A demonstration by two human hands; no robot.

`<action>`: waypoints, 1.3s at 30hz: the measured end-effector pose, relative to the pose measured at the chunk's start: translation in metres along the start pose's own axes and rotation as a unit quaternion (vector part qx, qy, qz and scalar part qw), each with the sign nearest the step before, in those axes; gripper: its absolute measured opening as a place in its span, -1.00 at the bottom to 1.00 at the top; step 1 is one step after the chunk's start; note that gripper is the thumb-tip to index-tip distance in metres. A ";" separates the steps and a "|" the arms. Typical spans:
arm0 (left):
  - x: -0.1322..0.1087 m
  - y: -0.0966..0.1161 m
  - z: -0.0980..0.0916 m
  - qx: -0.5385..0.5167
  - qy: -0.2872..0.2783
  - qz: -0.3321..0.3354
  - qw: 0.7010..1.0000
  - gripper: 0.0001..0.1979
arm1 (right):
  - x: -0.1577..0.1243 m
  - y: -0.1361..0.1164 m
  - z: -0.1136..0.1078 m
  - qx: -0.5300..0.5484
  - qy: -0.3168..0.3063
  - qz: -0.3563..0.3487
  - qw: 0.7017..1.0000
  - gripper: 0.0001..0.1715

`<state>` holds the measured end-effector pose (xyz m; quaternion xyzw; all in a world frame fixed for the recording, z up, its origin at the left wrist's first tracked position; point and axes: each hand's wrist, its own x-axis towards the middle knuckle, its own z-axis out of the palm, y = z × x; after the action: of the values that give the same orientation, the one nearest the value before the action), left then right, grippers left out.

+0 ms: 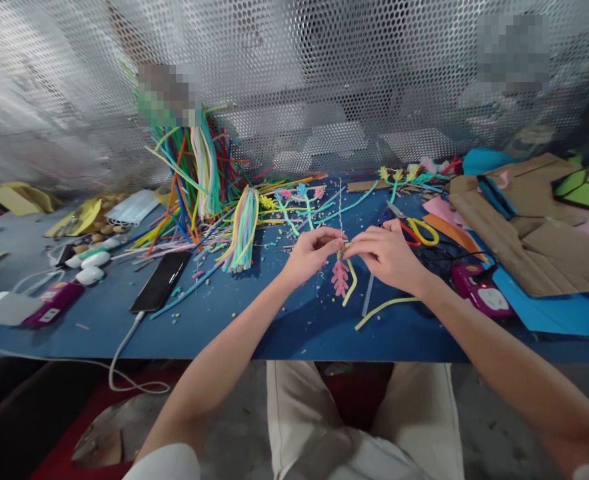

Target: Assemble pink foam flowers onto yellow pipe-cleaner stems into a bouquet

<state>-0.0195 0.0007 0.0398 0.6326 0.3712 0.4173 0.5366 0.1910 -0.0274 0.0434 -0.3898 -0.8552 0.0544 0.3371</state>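
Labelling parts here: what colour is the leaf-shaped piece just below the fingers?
The leaf-shaped piece is pink; it shows best in the head view.

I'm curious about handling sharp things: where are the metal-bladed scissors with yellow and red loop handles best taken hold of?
Probably by the rounded yellow loop handle, coming from above and the person's near right side. The scissors' metal blades point away from the person, putting the loop end nearer; the yellow rim shows plainly, right of the right hand.
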 end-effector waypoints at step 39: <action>-0.005 0.013 -0.001 -0.018 -0.054 -0.056 0.997 -0.52 | -0.005 0.004 0.000 -0.204 0.145 -0.089 0.964 -0.87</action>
<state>-0.0221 -0.0051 0.0523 0.6228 0.3685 0.3583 0.5899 0.1963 -0.0279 0.0395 -0.3765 -0.8214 -0.2084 0.3744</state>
